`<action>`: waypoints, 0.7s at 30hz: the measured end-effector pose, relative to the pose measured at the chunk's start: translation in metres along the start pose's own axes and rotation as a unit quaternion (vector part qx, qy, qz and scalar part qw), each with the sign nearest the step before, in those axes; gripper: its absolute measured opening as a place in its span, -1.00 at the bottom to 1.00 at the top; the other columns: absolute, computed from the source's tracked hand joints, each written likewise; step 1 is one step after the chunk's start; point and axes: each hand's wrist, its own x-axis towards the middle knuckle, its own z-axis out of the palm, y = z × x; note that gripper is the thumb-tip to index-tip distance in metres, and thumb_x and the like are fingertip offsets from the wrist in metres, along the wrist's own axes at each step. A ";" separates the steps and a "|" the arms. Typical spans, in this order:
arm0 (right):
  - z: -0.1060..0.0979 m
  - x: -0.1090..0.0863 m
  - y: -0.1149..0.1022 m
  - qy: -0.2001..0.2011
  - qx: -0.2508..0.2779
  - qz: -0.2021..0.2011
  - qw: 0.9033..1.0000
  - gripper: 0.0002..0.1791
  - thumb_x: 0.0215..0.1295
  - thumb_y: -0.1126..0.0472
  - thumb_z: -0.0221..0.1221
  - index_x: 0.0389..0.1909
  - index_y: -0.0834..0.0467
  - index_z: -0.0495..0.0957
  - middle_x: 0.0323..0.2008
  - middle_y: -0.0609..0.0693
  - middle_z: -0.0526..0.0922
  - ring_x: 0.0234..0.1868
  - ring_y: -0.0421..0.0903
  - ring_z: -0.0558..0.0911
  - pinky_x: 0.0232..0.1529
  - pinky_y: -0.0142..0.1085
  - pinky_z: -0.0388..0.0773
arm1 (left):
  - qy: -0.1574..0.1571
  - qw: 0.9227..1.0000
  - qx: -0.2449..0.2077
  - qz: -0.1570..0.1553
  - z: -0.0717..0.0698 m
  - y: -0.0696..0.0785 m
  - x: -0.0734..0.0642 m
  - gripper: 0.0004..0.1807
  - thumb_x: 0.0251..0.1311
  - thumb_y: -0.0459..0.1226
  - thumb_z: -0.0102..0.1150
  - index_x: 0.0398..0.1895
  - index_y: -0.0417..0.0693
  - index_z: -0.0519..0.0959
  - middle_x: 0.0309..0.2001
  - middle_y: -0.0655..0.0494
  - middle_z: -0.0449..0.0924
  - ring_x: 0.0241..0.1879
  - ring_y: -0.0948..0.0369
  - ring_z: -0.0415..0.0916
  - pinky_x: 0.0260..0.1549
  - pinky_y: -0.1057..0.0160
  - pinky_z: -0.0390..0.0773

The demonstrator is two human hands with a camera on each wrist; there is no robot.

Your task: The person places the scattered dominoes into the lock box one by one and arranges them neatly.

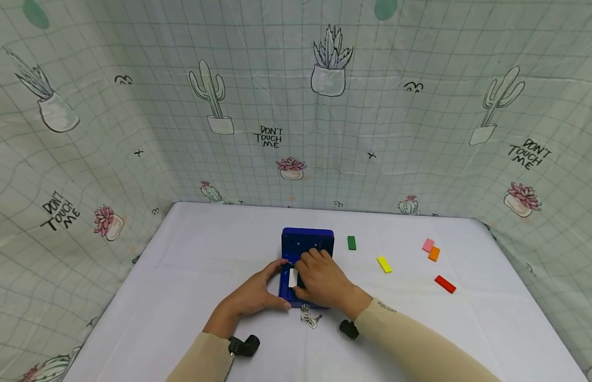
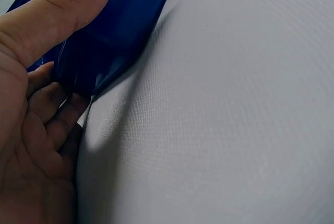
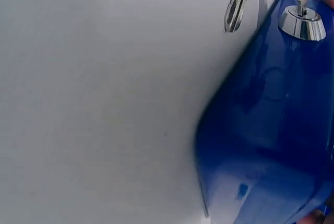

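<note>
A blue cash box [image 1: 291, 245] stands on the white-covered table with its lid raised. My left hand [image 1: 252, 295] grips its left side, thumb at the front corner and fingers along the side. Inside the box lies a white rectangular piece [image 1: 293, 277]. Over the box's right half reaches my right hand [image 1: 324, 277], fingers bent down into it and thumb close to the white piece; whether it pinches something, I cannot tell. Keys [image 1: 311, 319] hang at the front, one standing in the silver lock [image 3: 301, 23] in the right wrist view.
Right of the box lie small flat tiles: green [image 1: 351, 243], yellow [image 1: 384, 264], pink [image 1: 428, 245], orange [image 1: 434, 254] and red [image 1: 445, 284]. Behind the table hangs a checked cloth [image 1: 248, 175] with plant drawings.
</note>
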 end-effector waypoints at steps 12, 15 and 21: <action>0.004 0.007 -0.003 -0.026 -0.001 0.002 1.000 -0.45 0.32 -0.28 0.33 0.00 0.11 0.70 -0.14 -0.04 0.64 -0.09 -0.04 0.51 -0.07 -0.16 0.48 | 0.003 1.000 0.002 0.006 0.000 0.000 0.000 0.20 -0.05 -0.17 0.71 0.67 0.04 0.18 0.63 -0.11 0.20 0.63 -0.09 0.09 0.58 -0.27 0.08; 0.005 0.008 -0.004 -0.035 0.000 0.001 0.999 -0.43 0.33 -0.30 0.32 0.04 0.10 0.71 -0.11 -0.04 0.64 -0.05 -0.04 0.52 -0.04 -0.16 0.50 | 0.004 1.000 0.003 0.004 0.000 0.000 0.000 0.20 -0.05 -0.16 0.71 0.67 0.06 0.18 0.64 -0.12 0.19 0.64 -0.10 0.07 0.58 -0.28 0.08; 0.005 0.010 -0.005 -0.052 0.005 0.000 0.999 -0.43 0.35 -0.30 0.31 0.07 0.08 0.73 -0.10 -0.05 0.65 -0.02 -0.04 0.54 0.03 -0.11 0.55 | 0.002 1.000 -0.001 0.006 0.001 0.000 0.000 0.20 -0.04 -0.17 0.70 0.68 0.05 0.16 0.64 -0.15 0.17 0.64 -0.11 0.05 0.58 -0.29 0.06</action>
